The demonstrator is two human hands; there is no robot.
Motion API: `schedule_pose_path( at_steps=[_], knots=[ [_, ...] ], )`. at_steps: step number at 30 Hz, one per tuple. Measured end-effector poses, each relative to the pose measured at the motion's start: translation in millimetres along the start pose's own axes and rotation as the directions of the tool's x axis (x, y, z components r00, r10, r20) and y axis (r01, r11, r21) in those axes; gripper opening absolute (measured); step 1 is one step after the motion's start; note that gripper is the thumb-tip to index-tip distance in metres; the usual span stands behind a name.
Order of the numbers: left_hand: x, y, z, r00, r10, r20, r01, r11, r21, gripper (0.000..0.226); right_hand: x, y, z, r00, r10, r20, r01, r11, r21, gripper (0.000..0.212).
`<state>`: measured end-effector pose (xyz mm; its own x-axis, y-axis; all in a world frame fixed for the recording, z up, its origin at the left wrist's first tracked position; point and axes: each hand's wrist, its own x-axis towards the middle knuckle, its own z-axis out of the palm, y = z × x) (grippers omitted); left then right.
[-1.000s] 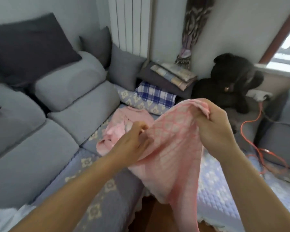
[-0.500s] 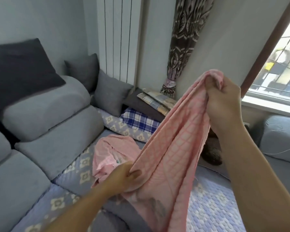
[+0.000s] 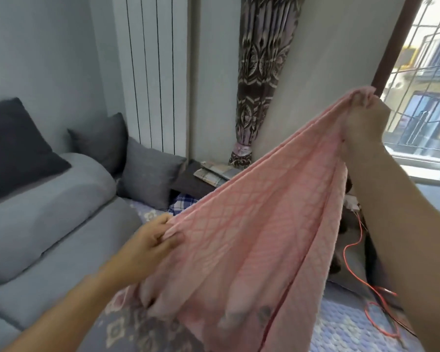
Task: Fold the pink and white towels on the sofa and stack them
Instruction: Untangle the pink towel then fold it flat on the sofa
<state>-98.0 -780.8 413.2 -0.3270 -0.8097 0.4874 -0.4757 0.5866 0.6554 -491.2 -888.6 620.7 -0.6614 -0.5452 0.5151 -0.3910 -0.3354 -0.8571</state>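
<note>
- Stretching slantwise across the middle of the view, one pink towel (image 3: 252,237) with a diamond-quilted weave hangs in the air above the sofa (image 3: 48,237); its upper end lies toward 2 o'clock, its lower folds droop toward 6 o'clock.
- Right hand (image 3: 363,115), at 2 o'clock: fingers curled tight together, pinching the towel's top corner; the arm runs down to 4 o'clock.
- Left hand (image 3: 150,245), just left of centre at 8 o'clock: thumb and fingers closed on the towel's lower edge, bunching the cloth.
- Surface: a grey sofa fills the 8 to 10 o'clock sector; a quilted patterned cover (image 3: 127,329) lies on the seat from 6 to 5 o'clock, directly beneath the towel.
- Cushions, three counted: one dark cushion (image 3: 13,146) at 9 o'clock, one charcoal cushion (image 3: 102,141) behind, one mid-grey cushion (image 3: 148,176) just beside it.
- Folded cloths (image 3: 214,171), a small pile near centre, with a blue checked cloth (image 3: 181,203) below, partly hidden by the towel.
- Room: one white ribbed radiator (image 3: 153,72) at 11 o'clock; one tied patterned curtain (image 3: 262,72) at 12 o'clock; one barred window (image 3: 427,92) at 2 o'clock.
- One orange cable (image 3: 361,275) trails over the cover at 4 o'clock, between towel and right arm.
- Only one towel is visible.
</note>
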Motion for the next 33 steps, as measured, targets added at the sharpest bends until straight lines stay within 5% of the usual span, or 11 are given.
schedule_pose_path(
  at_steps=[3,5,9,15,19,21,22,25,26,28,33],
  knots=[
    [13,0,-16,0.986,-0.127,0.107,0.154,0.942,-0.298,0.009,12,10,15,0.998,0.058,-0.001,-0.058,0.993,-0.101,0.031],
    [23,-5,-17,0.951,-0.249,0.183,0.305,0.855,-0.419,0.025,22,16,27,0.995,0.102,-0.005,-0.103,0.993,-0.054,0.038],
    [50,-8,-14,0.918,-0.316,0.237,0.357,0.922,-0.152,0.017,53,10,49,0.993,0.118,0.012,-0.119,0.987,0.105,0.033],
    [80,3,44,0.953,-0.197,-0.231,0.215,0.975,0.055,0.034,112,7,60,0.996,0.093,0.018,-0.093,0.921,0.378,0.026],
    [94,24,98,0.894,-0.418,-0.161,0.379,0.897,-0.229,0.018,106,34,54,0.951,0.109,0.291,-0.244,0.839,0.485,0.024],
    [101,35,119,0.91,-0.393,-0.13,0.356,0.903,-0.24,0.018,68,49,51,0.824,0.011,0.567,-0.232,0.919,0.319,0.026],
    [106,42,128,0.923,-0.369,-0.107,0.336,0.91,-0.242,0.019,43,57,48,0.67,-0.066,0.739,-0.151,0.963,0.223,0.028],
    [120,58,154,0.952,-0.305,-0.041,0.296,0.944,-0.145,0.014,-34,101,37,-0.02,-0.056,0.998,0.24,0.969,0.059,0.034],
    [123,60,162,0.958,-0.28,-0.059,0.274,0.958,-0.088,0.012,-54,119,31,-0.166,-0.031,0.986,0.31,0.947,0.082,0.048],
    [121,58,180,0.952,-0.268,-0.146,0.264,0.963,-0.043,0.012,-75,152,23,-0.22,-0.042,0.975,0.454,0.88,0.14,0.057],
    [98,61,219,0.865,-0.391,-0.315,0.362,0.92,-0.148,0.012,-68,183,12,-0.152,-0.113,0.982,0.494,0.852,0.174,0.01]
  ],
)
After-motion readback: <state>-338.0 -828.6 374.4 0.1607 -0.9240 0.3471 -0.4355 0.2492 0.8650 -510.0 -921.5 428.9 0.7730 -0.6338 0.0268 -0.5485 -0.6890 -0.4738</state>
